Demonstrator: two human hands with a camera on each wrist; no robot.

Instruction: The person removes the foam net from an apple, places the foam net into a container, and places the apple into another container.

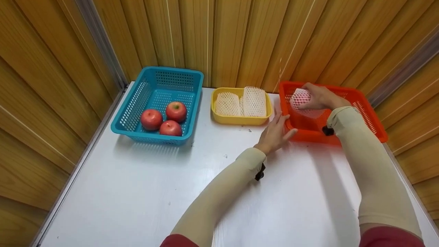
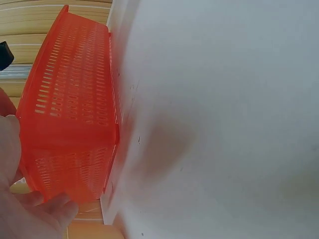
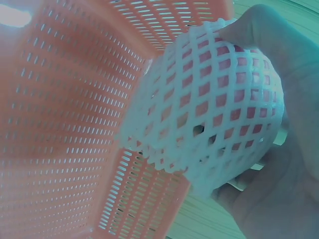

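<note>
My right hand (image 1: 320, 96) holds an apple in a white foam net sleeve (image 1: 300, 98) over the red basket (image 1: 308, 136). In the right wrist view, the thumb and fingers grip the netted apple (image 3: 224, 94) from one side. Red skin shows through the mesh, and the sleeve's loose end points toward the basket's inside (image 3: 60, 129). My left hand (image 1: 274, 134) touches the front left corner of the red basket, fingers extended along its side and thumb spread in front. The left wrist view shows those fingers (image 2: 60, 206) against the basket wall (image 2: 70, 132).
Left on the white table (image 1: 144, 192) stands a blue basket (image 1: 118, 128) with three bare apples (image 1: 170, 128). Between the baskets is a yellow tray (image 1: 240, 120) of foam net sleeves (image 1: 254, 102). Wooden panels (image 1: 229, 41) wall the back and sides.
</note>
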